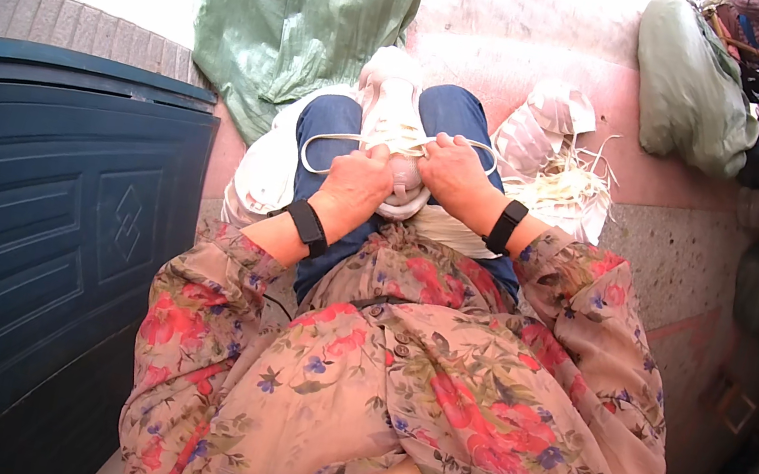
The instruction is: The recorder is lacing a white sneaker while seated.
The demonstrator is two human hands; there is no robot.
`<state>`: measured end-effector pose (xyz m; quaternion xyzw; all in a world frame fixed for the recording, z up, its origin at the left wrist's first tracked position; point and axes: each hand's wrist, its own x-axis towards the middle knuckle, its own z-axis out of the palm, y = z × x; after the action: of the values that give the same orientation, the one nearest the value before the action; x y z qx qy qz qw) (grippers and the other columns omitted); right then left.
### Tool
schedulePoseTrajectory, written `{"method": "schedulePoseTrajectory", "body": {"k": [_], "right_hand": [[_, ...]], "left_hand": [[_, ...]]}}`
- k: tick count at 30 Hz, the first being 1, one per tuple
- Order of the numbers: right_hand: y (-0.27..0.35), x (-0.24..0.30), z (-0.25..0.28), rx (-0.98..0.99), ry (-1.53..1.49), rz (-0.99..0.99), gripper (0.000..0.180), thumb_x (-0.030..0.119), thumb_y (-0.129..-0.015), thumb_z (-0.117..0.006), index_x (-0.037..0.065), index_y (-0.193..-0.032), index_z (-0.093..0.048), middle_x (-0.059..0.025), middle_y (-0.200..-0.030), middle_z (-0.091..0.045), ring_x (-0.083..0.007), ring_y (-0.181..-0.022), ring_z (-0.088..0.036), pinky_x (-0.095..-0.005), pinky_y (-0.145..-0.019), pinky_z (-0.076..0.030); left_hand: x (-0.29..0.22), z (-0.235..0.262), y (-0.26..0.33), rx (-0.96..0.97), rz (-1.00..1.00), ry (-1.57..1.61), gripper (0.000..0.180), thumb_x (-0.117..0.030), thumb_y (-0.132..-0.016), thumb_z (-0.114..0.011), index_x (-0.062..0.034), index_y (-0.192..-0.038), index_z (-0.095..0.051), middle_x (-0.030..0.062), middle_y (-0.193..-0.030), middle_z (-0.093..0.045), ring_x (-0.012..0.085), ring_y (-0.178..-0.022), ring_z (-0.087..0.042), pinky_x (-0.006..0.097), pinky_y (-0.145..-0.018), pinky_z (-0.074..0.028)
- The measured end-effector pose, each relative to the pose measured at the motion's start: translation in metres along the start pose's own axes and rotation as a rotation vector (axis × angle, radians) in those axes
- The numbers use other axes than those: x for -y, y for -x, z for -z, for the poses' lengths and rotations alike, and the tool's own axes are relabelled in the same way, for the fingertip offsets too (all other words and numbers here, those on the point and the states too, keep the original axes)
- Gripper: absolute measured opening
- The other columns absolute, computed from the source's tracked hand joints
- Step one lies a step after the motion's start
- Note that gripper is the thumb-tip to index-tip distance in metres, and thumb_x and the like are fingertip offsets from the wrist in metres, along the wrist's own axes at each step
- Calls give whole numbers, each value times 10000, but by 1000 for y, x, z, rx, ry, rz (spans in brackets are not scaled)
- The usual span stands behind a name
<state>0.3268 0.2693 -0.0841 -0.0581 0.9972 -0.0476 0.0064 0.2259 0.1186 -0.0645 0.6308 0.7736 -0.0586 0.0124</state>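
A pale pink-white sneaker [389,102] rests between my knees, its toe pointing away from me and its heel close to my body. Cream shoelace [320,137] runs across its upper and bows out in a loose loop on the left; another length curves out on the right. My left hand [356,182] is closed at the left side of the shoe's opening, fingers pinched on the lace. On the opposite side my right hand [456,177] is closed too, thumb and fingers gripping lace close to the eyelets. The exact ends of the lace are hidden by my fingers.
A heap of loose cream laces [580,183] lies right of my knee, beside more pale shoes [532,134]. White shoes [266,178] sit by my left leg. Ahead stands a large green sack [308,11]; another sack [685,88] leans far right. A blue door [46,229] stands left.
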Motion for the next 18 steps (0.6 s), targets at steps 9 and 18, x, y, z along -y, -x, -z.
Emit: {"method": "schedulePoseTrajectory", "body": {"k": [9, 18], "right_hand": [[0, 6, 3, -181, -417, -256, 51, 71, -686, -547, 103, -689, -587, -73, -809, -508, -253, -848, -482, -379, -712, -366], [-8, 8, 10, 0, 90, -66, 34, 118, -667, -562, 127, -684, -590, -25, -765, -490, -197, -818, -466, -349, -696, -326]], "left_hand": [[15, 2, -17, -294, 251, 770, 95, -104, -744, -600, -11, -746, -616, 139, -719, -579, 297, -636, -581, 357, -589, -466], [20, 4, -12, -321, 372, 902, 148, -141, -758, -601, 4, -756, -630, 178, -725, -605, 319, -698, -591, 379, -628, -463]]}}
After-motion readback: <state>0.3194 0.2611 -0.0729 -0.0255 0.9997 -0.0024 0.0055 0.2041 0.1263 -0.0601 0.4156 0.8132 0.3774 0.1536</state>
